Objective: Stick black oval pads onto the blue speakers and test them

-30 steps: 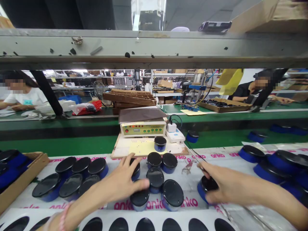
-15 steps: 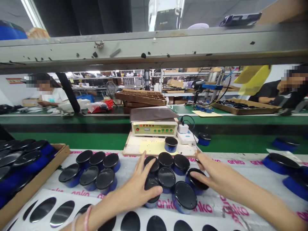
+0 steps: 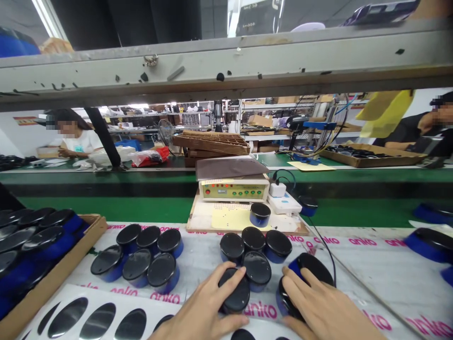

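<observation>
My left hand (image 3: 201, 307) sits at the bottom of the view, its fingers spread over the black lid of a round blue container (image 3: 234, 291). My right hand (image 3: 323, 309) grips a tilted black-lidded blue container (image 3: 307, 269) just to the right, and its lower part is hidden by my fingers. Between the hands and behind them stand several similar containers (image 3: 257, 267). Another group of them (image 3: 137, 255) stands further left on the pink-printed white film (image 3: 357, 274). A white sheet of black oval pieces (image 3: 95, 316) lies below that group.
A cardboard tray (image 3: 53, 269) of containers sits at the left, and more containers (image 3: 430, 243) lie at the right. Behind stand a tester box (image 3: 233, 189) and a board holding one container (image 3: 260, 214). A black cable and overhead grey beam (image 3: 226, 61) cross the view; co-workers sit beyond.
Both hands have moved down towards me. My right hand has come in from the right with its container, and my left hand has shifted right onto another. The view has turned slightly.
</observation>
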